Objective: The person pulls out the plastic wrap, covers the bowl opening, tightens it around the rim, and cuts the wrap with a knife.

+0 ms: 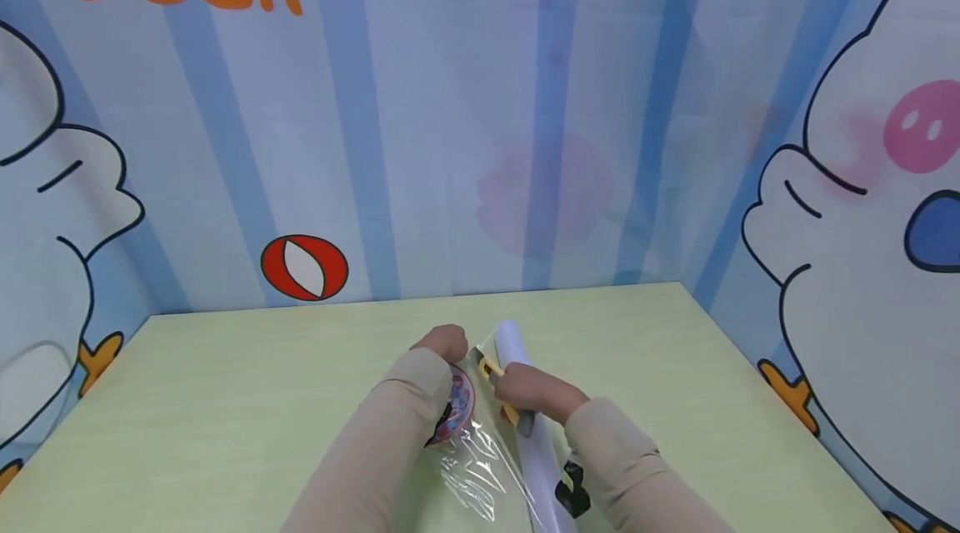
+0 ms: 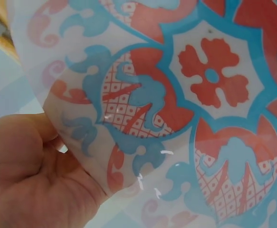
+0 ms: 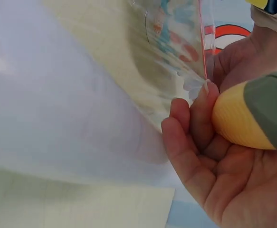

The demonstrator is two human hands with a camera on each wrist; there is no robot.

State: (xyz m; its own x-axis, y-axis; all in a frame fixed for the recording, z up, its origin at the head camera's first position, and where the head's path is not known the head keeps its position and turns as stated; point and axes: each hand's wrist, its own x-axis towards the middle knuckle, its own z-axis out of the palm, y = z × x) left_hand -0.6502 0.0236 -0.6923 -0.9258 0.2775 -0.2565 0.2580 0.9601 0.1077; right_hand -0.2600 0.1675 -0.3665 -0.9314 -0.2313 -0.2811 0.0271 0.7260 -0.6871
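My left hand grips the rim of a round plate with a red and blue flower pattern. In the left wrist view, clear film lies over the patterned plate, and the fingers bend behind its edge. My right hand holds a yellow and grey utility knife, its front end pointing toward the left hand. Clear plastic film stretches between the plate and a long whitish roll of cling film. In the right wrist view, the fingertips are right beside the film, near the knife's handle.
A pale green table lies under everything. Behind it hangs a blue striped cloth with cartoon figures, also on both sides. A black strap-like piece shows by the right sleeve, next to the roll.
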